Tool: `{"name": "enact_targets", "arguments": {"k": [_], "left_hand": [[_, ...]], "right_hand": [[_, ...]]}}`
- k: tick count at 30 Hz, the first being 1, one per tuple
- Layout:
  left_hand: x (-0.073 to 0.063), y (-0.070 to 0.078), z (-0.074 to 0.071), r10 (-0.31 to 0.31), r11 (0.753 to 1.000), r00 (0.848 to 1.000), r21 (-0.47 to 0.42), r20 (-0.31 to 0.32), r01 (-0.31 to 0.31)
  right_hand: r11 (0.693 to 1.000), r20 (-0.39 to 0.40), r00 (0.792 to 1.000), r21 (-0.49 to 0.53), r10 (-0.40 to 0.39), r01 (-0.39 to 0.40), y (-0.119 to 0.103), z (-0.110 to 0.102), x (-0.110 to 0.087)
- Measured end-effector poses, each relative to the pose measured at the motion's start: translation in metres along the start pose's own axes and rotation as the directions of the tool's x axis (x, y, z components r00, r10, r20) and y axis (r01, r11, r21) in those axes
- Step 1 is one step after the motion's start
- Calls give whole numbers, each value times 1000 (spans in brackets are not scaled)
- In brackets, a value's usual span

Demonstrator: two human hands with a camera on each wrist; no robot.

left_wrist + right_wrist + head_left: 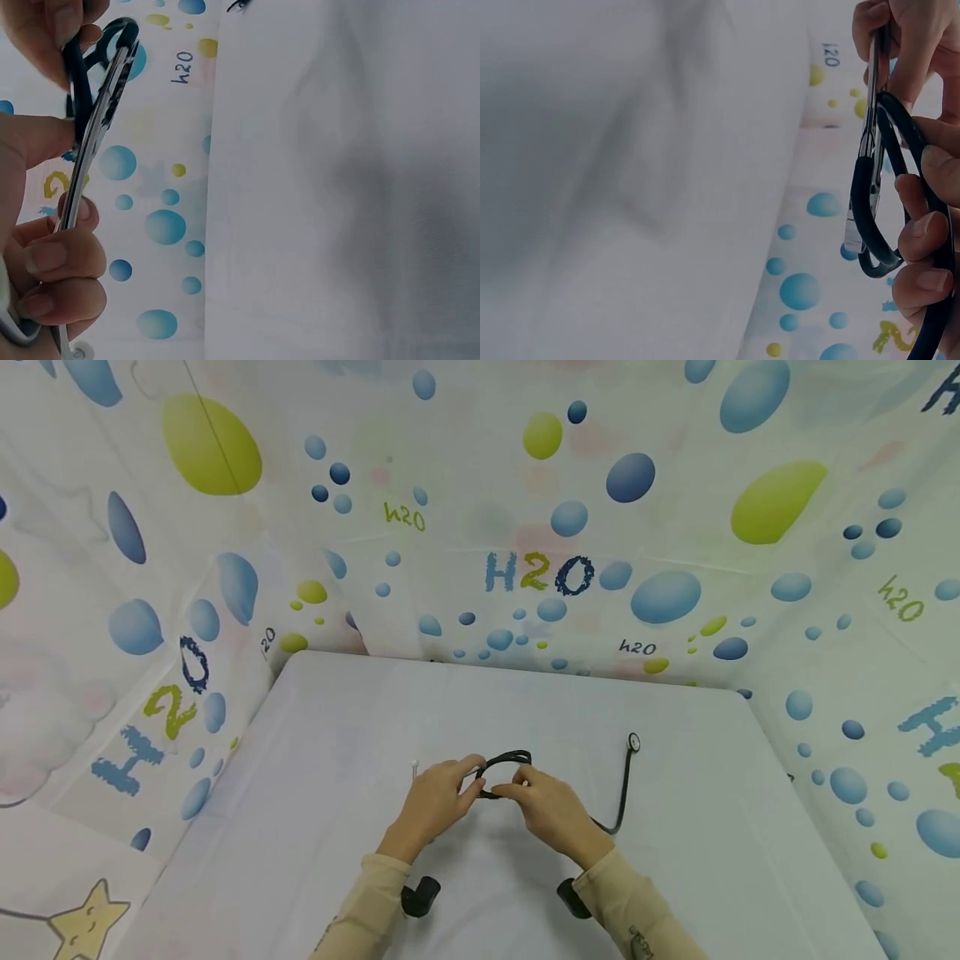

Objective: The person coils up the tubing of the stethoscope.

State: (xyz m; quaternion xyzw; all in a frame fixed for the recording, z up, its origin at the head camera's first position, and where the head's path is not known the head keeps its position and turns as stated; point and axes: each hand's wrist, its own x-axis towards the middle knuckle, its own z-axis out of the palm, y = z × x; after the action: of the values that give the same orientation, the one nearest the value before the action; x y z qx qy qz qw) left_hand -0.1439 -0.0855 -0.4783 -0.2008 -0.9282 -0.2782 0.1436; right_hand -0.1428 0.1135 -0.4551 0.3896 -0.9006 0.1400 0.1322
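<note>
A stethoscope with black tubing [512, 756] is held above the white table, its tube bent into a loop between both hands. The left hand [435, 802] curls its fingers round the metal ear tubes [77, 180], and a pale ear tip [415, 765] sticks out beyond it in the head view. On the other side of the loop, the right hand [555, 810] grips the black tube, its fingertips [930, 280] bent around it in the right wrist view. The tube's free end runs out right of that hand and curves up to the round chest piece [633, 742].
White cloth covers the table [360, 710]. Behind and beside it hang printed curtains [480, 468] with blue and green drops and H2O lettering. Black wrist-worn devices [422, 897] sit by both sleeves.
</note>
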Motion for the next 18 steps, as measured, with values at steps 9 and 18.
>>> {"name": "enact_targets", "arguments": {"k": [9, 18], "left_hand": [[-2, -3, -1, -20, 1000, 1000, -25, -10, 19], [-2, -1, -4, -147, 986, 989, -74, 1, 147]], "right_hand": [[998, 3, 1000, 69, -7, 6, 0, 0, -1], [992, -3, 1000, 122, -16, 17, 1, 1, -3]]}}
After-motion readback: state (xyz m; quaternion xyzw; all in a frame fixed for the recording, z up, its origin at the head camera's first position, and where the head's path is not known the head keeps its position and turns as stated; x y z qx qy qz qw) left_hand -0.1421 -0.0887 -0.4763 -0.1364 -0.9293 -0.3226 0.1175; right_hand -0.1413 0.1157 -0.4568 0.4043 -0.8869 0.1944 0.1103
